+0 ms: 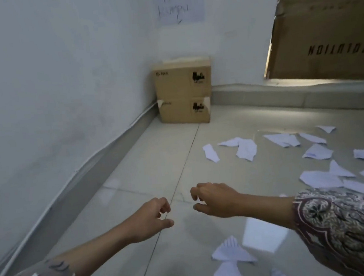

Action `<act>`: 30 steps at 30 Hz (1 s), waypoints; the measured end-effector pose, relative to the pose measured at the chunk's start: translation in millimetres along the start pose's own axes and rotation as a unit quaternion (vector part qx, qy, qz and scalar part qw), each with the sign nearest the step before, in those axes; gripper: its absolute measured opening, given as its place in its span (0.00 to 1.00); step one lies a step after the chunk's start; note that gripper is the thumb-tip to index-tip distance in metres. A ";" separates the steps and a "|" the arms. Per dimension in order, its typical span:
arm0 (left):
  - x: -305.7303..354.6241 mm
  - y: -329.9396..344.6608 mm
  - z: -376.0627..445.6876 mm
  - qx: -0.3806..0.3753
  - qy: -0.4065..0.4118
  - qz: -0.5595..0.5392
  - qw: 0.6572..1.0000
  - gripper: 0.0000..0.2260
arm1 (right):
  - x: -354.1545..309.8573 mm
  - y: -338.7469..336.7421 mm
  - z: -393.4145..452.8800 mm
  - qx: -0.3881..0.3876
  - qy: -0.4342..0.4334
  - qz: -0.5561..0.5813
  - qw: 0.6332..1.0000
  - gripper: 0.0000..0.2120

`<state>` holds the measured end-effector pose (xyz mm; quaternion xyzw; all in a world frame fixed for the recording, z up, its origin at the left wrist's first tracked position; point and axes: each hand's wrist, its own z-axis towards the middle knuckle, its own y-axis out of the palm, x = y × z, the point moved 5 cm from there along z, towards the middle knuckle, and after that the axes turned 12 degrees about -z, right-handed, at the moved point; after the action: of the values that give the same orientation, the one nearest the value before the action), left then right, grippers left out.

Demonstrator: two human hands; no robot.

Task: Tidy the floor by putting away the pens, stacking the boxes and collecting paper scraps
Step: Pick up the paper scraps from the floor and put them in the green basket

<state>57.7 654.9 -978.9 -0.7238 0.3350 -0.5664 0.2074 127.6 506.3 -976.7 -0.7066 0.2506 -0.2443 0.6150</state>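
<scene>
Two cardboard boxes point(184, 92) are seen stacked one upon the other in the room's corner, beneath a handwritten paper sign point(179, 1) taped to the wall. To the right of the stack and nearer the camera, torn paper scraps point(246, 148) are strewn across the tiled floor point(134, 165). In front of the stack, the left hand point(150, 219) and the right hand point(214, 200) are held out above bare tile, fingers loosely curled, nothing gripped by either. No pens are visible (they may lie outside the view). The scraps are judged light, limp and easily torn or blown about; lying flat on glossy tile, they are probably best lifted by a raised edge or corner, pinched between thumb and fingertips, then gathered into a bunch.
</scene>
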 end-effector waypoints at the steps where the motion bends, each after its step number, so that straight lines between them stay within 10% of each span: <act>1: -5.4 8.5 -3.6 -0.012 -0.004 0.003 1.000 0.12 | -3.1 6.6 -2.6 -0.011 -0.006 -0.002 1.000 0.15; 21: -71.8 154.2 -65.2 -0.277 0.059 0.236 0.930 0.22 | 7.8 80.1 -59.1 -0.113 -0.010 0.005 0.994 0.12; 30: -84.1 166.4 -69.0 -0.250 0.120 0.296 0.914 0.14 | 9.0 107.1 -67.5 -0.149 -0.024 0.007 0.989 0.12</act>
<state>-61.4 606.2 -1130.5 -0.5462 0.6872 -0.4594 0.1356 84.5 437.4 -1074.2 -0.7942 0.2745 -0.1827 0.5104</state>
